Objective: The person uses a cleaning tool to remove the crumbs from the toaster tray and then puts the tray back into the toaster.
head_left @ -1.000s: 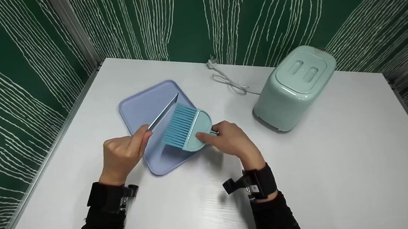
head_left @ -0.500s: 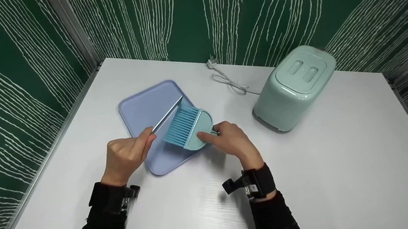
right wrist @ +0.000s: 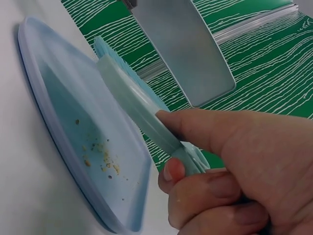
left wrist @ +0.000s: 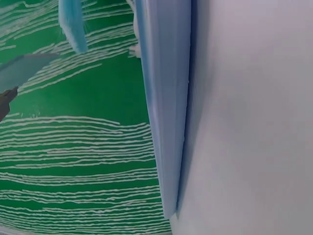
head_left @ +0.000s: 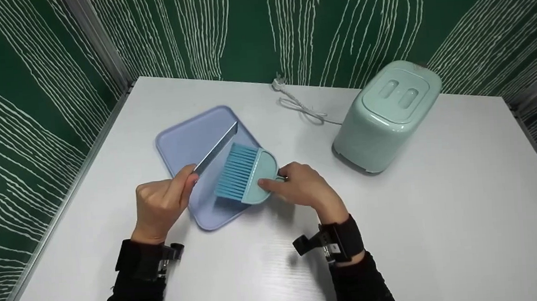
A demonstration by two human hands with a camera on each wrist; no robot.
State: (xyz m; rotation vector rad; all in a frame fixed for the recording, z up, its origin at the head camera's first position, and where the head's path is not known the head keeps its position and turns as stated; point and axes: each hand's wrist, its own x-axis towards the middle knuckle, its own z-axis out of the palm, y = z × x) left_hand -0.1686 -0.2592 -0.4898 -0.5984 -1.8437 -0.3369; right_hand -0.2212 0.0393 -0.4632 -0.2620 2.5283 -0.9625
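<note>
My left hand (head_left: 163, 200) pinches one end of a thin grey metal crumb tray (head_left: 215, 149), held tilted nearly on edge above a periwinkle-blue tray (head_left: 180, 142). The right wrist view shows the broad flat face of the crumb tray (right wrist: 188, 54). In my right hand (head_left: 304, 186) is a small pale-green hand brush (head_left: 265, 169), thumb on its flat back and fingers curled at the handle. Its blue bristles (head_left: 237, 171) point left, beside the crumb tray. Tan crumbs (right wrist: 105, 156) and darker specks lie on the blue tray beneath.
A mint-green toaster (head_left: 384, 119) stands at the right rear of the white table (head_left: 433, 214). Its white cord (head_left: 301, 105) lies bundled behind the blue tray, the plug near the back edge. Green walls (head_left: 251, 33) with white wavy lines enclose the table.
The crumb tray shifted right toward the bristles, then back left, its face now turned more upward. The brush has dipped slightly toward me, and a gap now shows between them.
</note>
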